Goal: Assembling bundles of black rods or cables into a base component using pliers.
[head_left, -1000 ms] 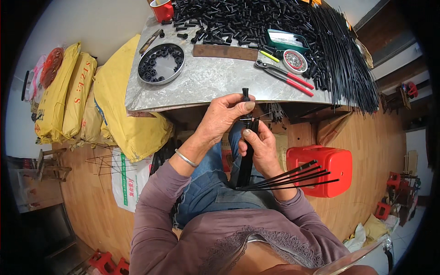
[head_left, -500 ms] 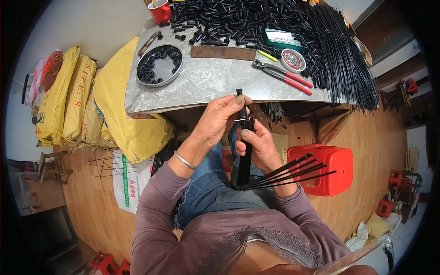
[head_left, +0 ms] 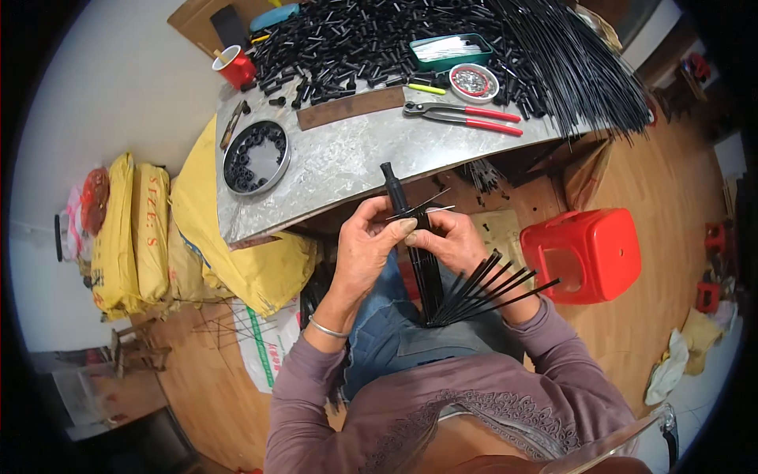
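Hands working a black ribbed assembly right at the table edge

Floor first: wooden boards take up most of the room, with the clearest stretch off to the right past the red plastic stool. On the left it's tighter, because yellow sacks are stacked just beside the table and one pokes out under its corner.

The metal-topped table has its near edge just above the hands, and there's a strip of bare top along that edge. Further back it's crowded: a heap of small black tubes, a fan of long black rods hanging over the right edge, red-handled pliers, a round tray of black rings and a red mug.

Over the lap, the left hand and right hand are both closed around a black shaft standing nearly upright, its thin ribs splaying out lower right. Left fingertips pinch a thin wire near the top.
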`<state>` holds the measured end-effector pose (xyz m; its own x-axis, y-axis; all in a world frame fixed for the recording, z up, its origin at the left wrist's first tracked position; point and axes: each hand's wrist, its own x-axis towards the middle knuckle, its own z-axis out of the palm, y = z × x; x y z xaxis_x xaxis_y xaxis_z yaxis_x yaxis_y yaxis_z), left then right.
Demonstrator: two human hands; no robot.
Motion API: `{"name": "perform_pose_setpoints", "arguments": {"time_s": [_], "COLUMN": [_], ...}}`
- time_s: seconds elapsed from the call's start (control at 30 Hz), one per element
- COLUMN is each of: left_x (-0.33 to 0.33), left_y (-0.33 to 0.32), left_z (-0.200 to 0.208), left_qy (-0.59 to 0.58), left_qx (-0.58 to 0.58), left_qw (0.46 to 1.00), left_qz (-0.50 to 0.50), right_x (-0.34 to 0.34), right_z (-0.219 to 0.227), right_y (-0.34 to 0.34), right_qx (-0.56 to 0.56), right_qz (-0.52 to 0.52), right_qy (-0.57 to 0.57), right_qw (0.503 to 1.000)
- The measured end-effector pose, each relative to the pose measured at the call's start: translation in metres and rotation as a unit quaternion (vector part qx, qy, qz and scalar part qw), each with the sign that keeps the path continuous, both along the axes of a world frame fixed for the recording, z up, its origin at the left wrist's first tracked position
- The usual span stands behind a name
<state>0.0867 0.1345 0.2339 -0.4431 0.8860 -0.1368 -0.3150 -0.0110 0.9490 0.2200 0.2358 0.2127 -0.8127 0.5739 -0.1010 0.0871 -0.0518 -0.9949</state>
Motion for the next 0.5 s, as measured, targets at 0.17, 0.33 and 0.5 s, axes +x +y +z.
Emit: {"name": "perform_pose_setpoints", "arguments": {"time_s": [0.17,0.33,0.5], "left_x": [0.008,0.002,0.001], "left_y": [0.001,0.007,0.007], "left_z": [0.003,0.000,-0.005], "left_qy": [0.016,0.059,-0.021], "left_qx": [0.026,0.026,0.062], "left_qw": [0.999,0.998,0.995], "left_qz": [0.007,-0.015,-0.074], "right_x": [0.001,0.001,0.000], "right_z": [-0.001,-0.026,-0.040], "right_y": [0.017,0.028,0.034], "right_qx": [-0.116,-0.213,-0.273], "right_qz": [0.086,0.104,0.205], "right_qy": [0.030,0.046,0.083], "right_qw": [0.989,0.970,0.936]}}
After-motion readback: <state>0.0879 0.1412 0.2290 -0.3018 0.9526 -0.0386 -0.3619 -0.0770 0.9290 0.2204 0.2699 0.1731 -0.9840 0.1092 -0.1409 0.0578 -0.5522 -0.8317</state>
